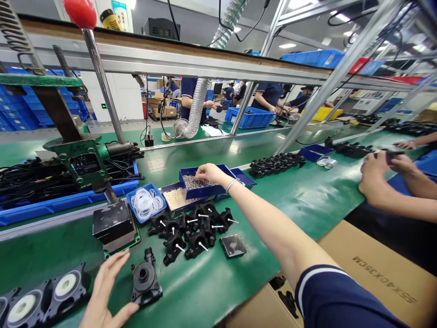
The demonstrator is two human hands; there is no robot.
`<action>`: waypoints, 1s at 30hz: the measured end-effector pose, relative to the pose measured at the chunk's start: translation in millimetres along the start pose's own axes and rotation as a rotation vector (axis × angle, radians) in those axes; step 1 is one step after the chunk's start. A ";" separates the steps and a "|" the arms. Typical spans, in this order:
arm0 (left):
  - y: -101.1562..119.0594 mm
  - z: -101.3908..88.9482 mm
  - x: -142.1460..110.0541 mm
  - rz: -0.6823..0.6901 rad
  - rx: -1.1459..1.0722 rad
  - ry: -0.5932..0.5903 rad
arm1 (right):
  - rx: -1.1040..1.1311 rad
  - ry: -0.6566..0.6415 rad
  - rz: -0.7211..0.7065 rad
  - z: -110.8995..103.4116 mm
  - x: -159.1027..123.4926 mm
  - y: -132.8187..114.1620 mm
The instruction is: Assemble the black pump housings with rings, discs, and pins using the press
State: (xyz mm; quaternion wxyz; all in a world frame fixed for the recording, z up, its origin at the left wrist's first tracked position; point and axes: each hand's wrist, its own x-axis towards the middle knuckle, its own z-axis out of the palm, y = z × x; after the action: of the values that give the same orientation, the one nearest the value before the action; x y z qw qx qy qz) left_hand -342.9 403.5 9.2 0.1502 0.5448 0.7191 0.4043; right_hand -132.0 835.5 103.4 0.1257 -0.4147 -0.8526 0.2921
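My left hand (107, 291) lies at the lower left with its fingers spread and holds nothing. Just right of it, a black plastic pump housing (144, 279) rests on the green bench, its round port facing up; the thumb is close to its lower edge. My right hand (210, 175) reaches into a blue bin of small metal screws (196, 181), fingertips pinched together low over the screws. Whatever the fingertips hold is too small to tell. Several black housings with white pins (189, 223) stand between the bin and me.
A lever press (116, 223) stands at left. Near it are white rings (146, 203), a tray of small beige parts (179, 198) and black parts with white discs (66, 284). A black block (233, 246) lies mid-bench. A co-worker's hands (378, 171) work at right.
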 end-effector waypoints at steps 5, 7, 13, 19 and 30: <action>31.6 -10.0 18.2 0.017 -0.021 0.105 | 0.312 0.149 -0.058 -0.6 -28.7 -30.1; 58.3 -5.3 29.2 -0.003 -0.131 0.138 | 0.461 0.116 -0.138 11.4 -52.7 -55.7; 118.9 16.3 63.0 -0.125 -0.656 0.092 | 1.115 -0.316 -0.303 76.7 -138.8 -122.1; 108.0 16.4 56.9 -0.277 -0.853 0.152 | 1.187 -0.327 -0.293 116.0 -170.8 -135.0; 79.4 -7.2 36.5 -0.156 -0.659 0.166 | 1.296 -0.193 -0.190 148.1 -178.1 -134.1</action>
State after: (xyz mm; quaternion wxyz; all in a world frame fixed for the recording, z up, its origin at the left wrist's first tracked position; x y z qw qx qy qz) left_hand -308.2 439.8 81.1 0.2897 0.3758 0.5990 0.6450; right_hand -173.4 573.1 71.1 0.2980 -0.1502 -0.5445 0.7696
